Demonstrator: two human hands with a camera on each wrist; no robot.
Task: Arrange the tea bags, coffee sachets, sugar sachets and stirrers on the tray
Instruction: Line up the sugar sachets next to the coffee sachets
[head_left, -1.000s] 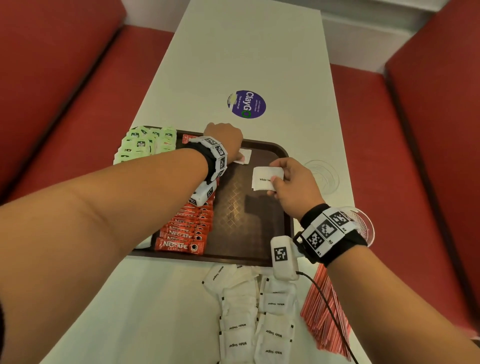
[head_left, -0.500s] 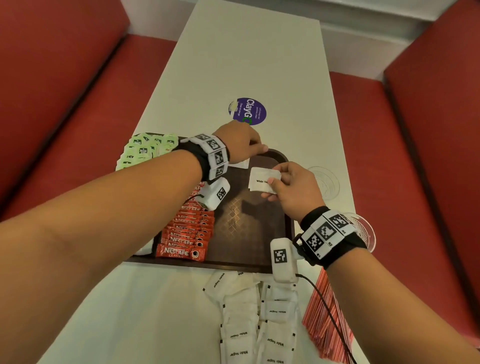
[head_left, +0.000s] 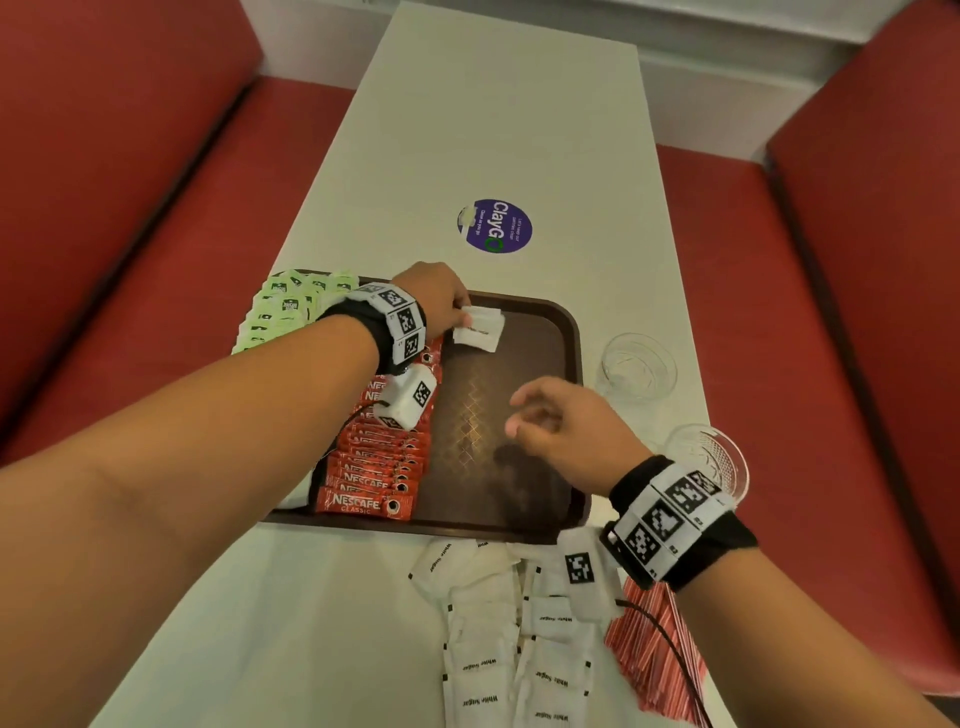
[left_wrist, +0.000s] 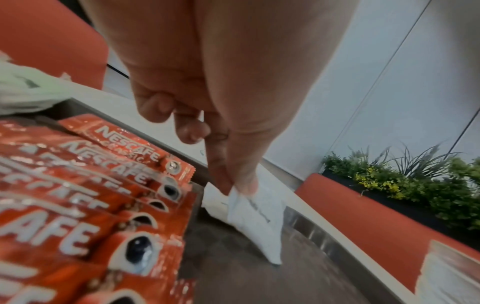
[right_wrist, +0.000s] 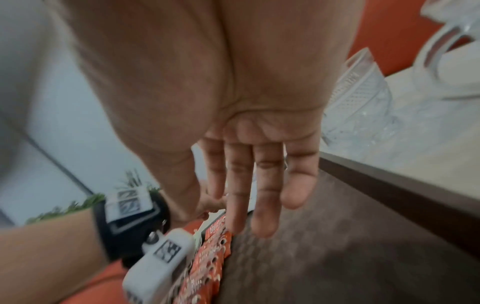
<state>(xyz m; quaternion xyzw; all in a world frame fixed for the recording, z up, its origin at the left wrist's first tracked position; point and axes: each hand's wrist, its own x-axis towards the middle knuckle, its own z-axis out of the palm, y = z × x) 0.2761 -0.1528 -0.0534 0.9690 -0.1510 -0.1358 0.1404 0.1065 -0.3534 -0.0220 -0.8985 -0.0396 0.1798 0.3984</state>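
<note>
A brown tray (head_left: 566, 338) lies on the white table. Green tea bags (head_left: 283, 312) fill its far left corner, and red coffee sachets (head_left: 374, 467) run in a row down its left half. My left hand (head_left: 441, 301) pinches a white sugar sachet (head_left: 480, 327) at the tray's far end, over another white sachet (left_wrist: 215, 203). In the left wrist view finger and thumb pinch the sugar sachet (left_wrist: 257, 214) by its corner. My right hand (head_left: 561, 421) hovers above the tray's right half, fingers (right_wrist: 265, 195) straight, holding nothing.
Loose white sugar sachets (head_left: 498, 649) lie on the table in front of the tray, with red striped stirrers (head_left: 654, 660) at their right. Two clear glasses (head_left: 636, 366) (head_left: 711, 462) stand right of the tray. A purple sticker (head_left: 496, 226) is beyond it. Red benches flank the table.
The sugar sachet that my right hand held has passed to my left hand at the tray's far end. My right hand has let go and drawn back toward me.
</note>
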